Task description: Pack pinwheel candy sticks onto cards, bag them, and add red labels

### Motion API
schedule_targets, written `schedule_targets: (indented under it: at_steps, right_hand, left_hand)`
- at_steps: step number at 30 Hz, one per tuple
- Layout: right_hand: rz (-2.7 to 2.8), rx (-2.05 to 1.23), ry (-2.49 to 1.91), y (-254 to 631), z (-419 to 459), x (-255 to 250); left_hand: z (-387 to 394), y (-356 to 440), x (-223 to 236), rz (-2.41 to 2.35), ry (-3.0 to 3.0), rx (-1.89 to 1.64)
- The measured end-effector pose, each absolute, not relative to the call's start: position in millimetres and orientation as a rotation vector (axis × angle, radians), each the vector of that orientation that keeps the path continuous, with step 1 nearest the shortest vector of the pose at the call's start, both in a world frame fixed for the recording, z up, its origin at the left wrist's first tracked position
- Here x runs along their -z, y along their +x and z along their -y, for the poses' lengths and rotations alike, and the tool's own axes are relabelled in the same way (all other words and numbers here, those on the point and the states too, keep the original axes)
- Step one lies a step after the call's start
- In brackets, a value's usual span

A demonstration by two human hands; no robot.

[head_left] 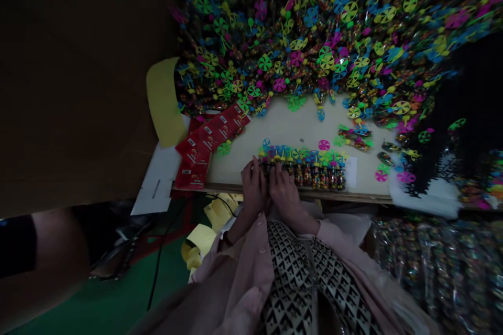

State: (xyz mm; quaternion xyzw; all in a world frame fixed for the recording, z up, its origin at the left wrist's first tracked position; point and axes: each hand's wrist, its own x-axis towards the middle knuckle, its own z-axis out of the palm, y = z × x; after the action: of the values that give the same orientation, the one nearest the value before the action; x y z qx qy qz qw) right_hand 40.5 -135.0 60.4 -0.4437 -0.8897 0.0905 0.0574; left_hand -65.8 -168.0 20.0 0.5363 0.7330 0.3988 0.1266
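A row of small clear tubes (318, 175) filled with coloured candy lies side by side at the table's front edge, with pinwheel tops (301, 154) in blue, yellow and green pointing away from me. At the row's left end, my left hand (252, 186) is closed, fingertips gripping the end tubes. Close beside it, my right hand (285, 191) bends its fingers down onto the tubes there. A thin dark strip shows between the fingertips, too dim to make out. My fingers hide most of the tubes under them.
A large heap of pinwheel-topped candy tubes (294, 36) covers the table's back. Red printed cards (208, 138) lie left, tangled black pieces (426, 165) right. Bagged goods (440, 267) stand lower right. Cardboard (86, 84) rises at left, near another person's arm (58, 256).
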Motion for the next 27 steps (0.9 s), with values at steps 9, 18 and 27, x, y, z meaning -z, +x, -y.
schedule_targets:
  at_steps: [9,18,27]
  right_hand:
    - [2.703,-0.327,-1.271,52.7,130.4,-55.6]
    - [2.709,-0.287,-1.349,50.9,143.8,-63.4]
    - [2.605,-0.403,-1.405,31.3,124.8,-61.3]
  left_hand:
    - [174.8,-67.8,-17.6,-2.186,1.545,-1.271]
    - [177.1,-66.8,1.8,-2.024,1.677,-1.306]
    - [174.9,-71.3,1.5,-2.031,1.645,-1.296]
